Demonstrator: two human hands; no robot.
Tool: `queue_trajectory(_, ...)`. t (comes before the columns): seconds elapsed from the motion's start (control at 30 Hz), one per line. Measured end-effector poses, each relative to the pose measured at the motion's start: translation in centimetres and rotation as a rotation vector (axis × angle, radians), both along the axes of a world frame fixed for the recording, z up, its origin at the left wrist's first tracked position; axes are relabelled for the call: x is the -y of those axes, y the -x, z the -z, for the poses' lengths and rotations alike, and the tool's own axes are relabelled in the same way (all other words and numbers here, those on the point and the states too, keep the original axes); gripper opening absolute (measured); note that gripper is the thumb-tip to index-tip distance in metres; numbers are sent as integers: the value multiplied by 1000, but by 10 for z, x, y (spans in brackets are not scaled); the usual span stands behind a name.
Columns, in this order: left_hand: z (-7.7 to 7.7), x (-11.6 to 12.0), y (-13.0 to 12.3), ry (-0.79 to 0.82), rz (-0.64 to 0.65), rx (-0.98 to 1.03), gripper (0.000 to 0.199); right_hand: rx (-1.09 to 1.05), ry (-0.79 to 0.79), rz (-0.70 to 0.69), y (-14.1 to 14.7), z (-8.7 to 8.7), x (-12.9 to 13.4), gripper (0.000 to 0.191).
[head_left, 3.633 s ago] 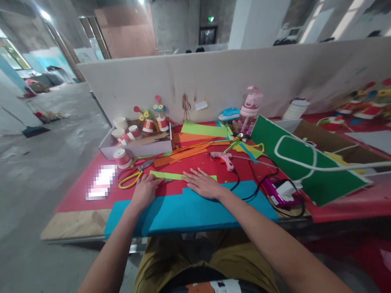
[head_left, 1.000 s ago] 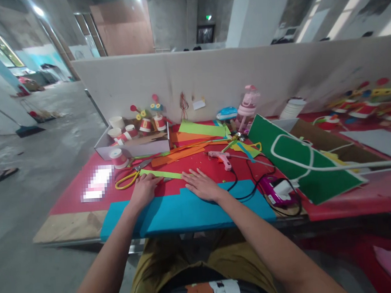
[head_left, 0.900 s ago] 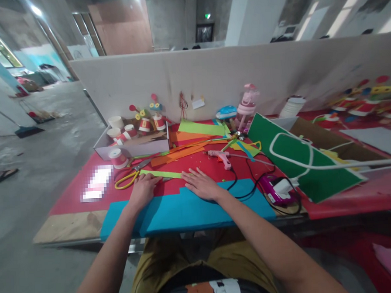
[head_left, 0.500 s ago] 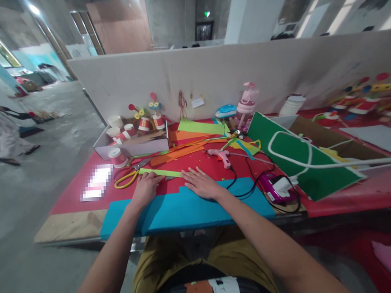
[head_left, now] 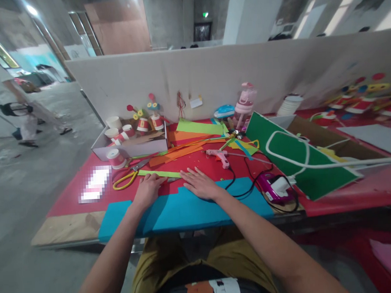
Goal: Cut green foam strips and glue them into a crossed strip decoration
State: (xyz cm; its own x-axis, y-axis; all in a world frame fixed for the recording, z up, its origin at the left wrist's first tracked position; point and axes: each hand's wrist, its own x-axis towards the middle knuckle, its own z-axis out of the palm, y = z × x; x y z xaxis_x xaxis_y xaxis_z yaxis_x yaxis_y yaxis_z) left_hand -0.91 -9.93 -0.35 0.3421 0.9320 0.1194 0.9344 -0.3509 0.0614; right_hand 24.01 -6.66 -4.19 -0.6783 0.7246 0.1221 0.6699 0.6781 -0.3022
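Observation:
A narrow light-green paper strip [head_left: 171, 174] lies across the red table cover between my hands. My left hand [head_left: 148, 190] has its fingers bent and closed on the strip's near edge. Lying flat, fingers spread, my right hand [head_left: 200, 183] touches the strip's right end. A small greyish piece [head_left: 173, 179], too unclear to name, shows just below the strip. Yellow-handled scissors [head_left: 127, 180] rest beside my left hand. Blue paper [head_left: 186, 212] spreads under my wrists along the front edge.
A pink glue gun [head_left: 219, 156] with a black cord lies right of my hands, near a purple power box [head_left: 274, 188]. Orange paper strips [head_left: 179, 154] lie behind. A white box [head_left: 133, 147] holds paper cups. A green board [head_left: 291, 159] leans at right. A person walks at far left.
My hands and the strip stay nearly in place, with a slight shift of the whole view. The person at far left has come further into view.

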Motion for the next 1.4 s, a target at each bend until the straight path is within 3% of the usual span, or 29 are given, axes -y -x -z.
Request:
queue_trajectory(0.37, 1, 4, -15, 34, -44, -14, 44, -19, 33, 3, 1, -1, 0, 62)
queue_trajectory(0.5, 1, 4, -13, 43, -47, 2, 47, -170, 109, 29, -11, -12, -6, 56)
queue_trajectory(0.6, -1, 3, -13, 37, -36, -1, 47, -308, 48, 62, -27, -20, -12, 51)
queue_trajectory(0.73, -2, 2, -12, 19, -21, -14, 44, -276, 6, 10, -40, -18, -19, 39)
queue_trajectory(0.93, -4, 1, -15, 16, -28, -25, 41, -260, 45, 103, -37, -9, -24, 31)
queue_trajectory(1.4, -1, -4, -24, 28, 5, 0, 42, -144, 121, 110, -32, -18, -29, 33)
